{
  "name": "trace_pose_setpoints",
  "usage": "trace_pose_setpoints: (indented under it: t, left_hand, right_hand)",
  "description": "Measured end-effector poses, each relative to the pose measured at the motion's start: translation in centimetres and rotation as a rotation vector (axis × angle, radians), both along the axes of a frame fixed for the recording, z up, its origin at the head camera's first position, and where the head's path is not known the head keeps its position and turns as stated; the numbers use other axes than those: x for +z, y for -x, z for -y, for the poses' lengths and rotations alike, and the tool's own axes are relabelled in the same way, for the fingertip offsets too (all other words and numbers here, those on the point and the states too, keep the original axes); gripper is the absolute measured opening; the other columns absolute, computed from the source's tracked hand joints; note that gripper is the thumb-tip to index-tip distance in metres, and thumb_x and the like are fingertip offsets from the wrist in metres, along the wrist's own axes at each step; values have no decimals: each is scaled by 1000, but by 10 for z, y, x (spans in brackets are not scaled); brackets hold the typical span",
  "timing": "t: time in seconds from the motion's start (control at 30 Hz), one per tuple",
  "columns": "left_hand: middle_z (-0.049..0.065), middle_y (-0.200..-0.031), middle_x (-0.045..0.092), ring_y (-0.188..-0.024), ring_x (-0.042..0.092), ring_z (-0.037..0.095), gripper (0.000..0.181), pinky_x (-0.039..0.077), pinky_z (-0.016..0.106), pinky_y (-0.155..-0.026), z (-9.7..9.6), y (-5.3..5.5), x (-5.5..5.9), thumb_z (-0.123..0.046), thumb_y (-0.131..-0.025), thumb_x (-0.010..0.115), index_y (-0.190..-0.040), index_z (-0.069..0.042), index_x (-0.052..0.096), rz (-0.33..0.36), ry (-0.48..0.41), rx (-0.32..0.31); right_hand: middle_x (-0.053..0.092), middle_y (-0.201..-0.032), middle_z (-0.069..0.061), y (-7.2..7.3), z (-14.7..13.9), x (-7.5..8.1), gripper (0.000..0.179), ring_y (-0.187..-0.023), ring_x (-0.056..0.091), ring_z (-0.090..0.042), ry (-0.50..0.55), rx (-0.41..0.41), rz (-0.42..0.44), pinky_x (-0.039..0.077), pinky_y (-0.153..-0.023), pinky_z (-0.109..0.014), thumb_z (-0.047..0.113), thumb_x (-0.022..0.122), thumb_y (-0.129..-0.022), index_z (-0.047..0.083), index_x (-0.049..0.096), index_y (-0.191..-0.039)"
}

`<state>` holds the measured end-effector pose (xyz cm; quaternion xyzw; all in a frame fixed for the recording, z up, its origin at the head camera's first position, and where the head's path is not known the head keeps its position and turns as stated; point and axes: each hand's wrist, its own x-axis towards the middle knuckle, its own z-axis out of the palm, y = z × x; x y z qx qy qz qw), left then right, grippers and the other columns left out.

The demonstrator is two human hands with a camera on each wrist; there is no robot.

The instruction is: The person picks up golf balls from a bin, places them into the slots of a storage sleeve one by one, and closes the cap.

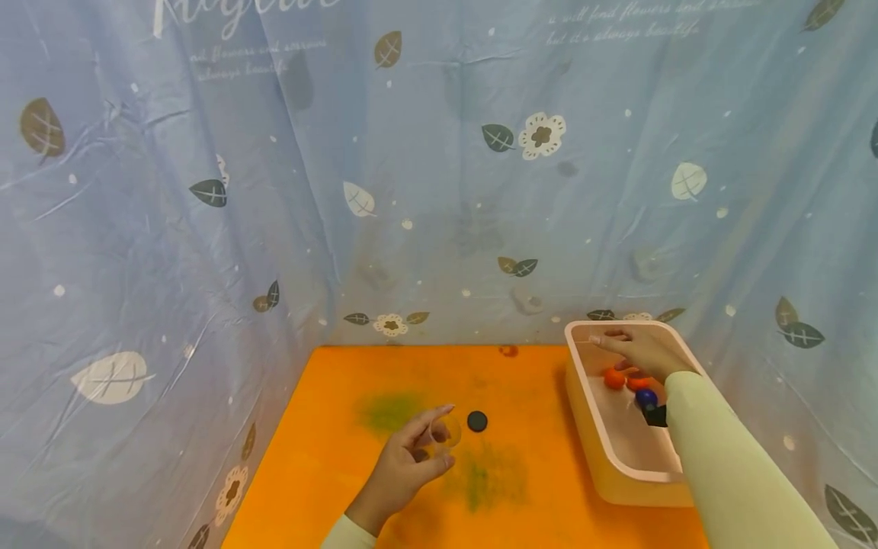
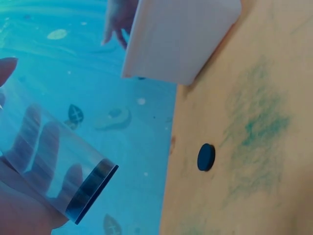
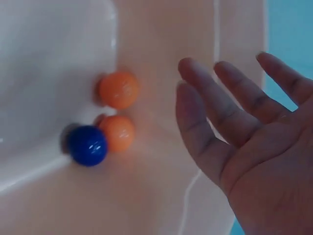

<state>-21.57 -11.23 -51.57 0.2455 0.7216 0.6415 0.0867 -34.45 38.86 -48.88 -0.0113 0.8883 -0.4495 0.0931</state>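
Observation:
My left hand [image 1: 403, 467] holds a clear, see-through cylinder [image 2: 63, 147] above the table, thumb on one side and fingers on the other. One end of the cylinder has a dark band [image 2: 91, 192]. Just beyond that hand, a round black lid-like disc [image 1: 476, 421] lies flat on the table. Over the far end of a pale pink bin [image 1: 638, 489] hovers my right hand [image 1: 642, 353], its fingers loosely bent with nothing between them. Inside the bin, an orange ball [image 3: 119, 89], a second orange ball [image 3: 120, 133] and a blue ball [image 3: 87, 146] sit close together.
An orange table [image 1: 309, 473] with green smudges carries the bin at its right side. Blue curtains [image 1: 439, 252] with leaf and flower prints stand at the back and both sides. A small reddish-brown spot [image 1: 508, 351] marks the table's back edge.

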Motion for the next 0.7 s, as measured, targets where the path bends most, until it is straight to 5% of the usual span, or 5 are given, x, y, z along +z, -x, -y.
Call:
trace_pose_setpoints:
  t: [0.23, 0.37, 0.53, 0.63, 0.7]
  left_hand:
    - [12, -132, 61, -114, 58, 28, 65, 50, 34, -87, -1, -2, 2, -13, -103, 78, -161, -31, 56, 4, -9, -11]
    - [18, -131, 59, -120, 56, 33, 64, 49, 38, -90, -2, -2, 4, -13, -103, 77, -161, -32, 56, -9, -10, -33]
    - [25, -122, 54, -120, 54, 39, 62, 50, 40, -90, -1, -3, 4, -10, -104, 75, -160, -30, 57, -12, -33, -58]
    - [20, -124, 57, -118, 55, 38, 64, 50, 39, -88, 0, -4, 3, -8, -103, 75, -160, -28, 57, -25, -31, -67]
    - [18, -129, 59, -118, 56, 36, 65, 51, 39, -88, 1, -5, 3, -8, -102, 75, -161, -26, 55, -46, -22, -74]
  right_hand:
    - [15, -171, -38, 6, -5, -18, 103, -148, 32, -61, 40, 31, 88, 36, -113, -73, 62, 61, -108, -5, 14, -171]
    - [15, -171, -38, 11, -8, -28, 114, -143, 38, -58, 81, -49, 169, 50, -105, -65, 67, 66, -102, -9, 13, -169]
    - [46, -147, -35, 13, -5, -45, 112, -98, 62, -48, 115, -93, 188, 61, -78, -57, 65, 71, -100, -7, 19, -169]
    - [56, -108, -21, 13, 0, -57, 109, -67, 57, -35, 203, -124, 258, 58, -67, -50, 62, 74, -100, -1, 18, -168]
    - [53, -97, -13, 13, 2, -63, 102, -65, 55, -27, 210, -131, 267, 57, -65, -46, 59, 73, -101, -2, 21, -165]
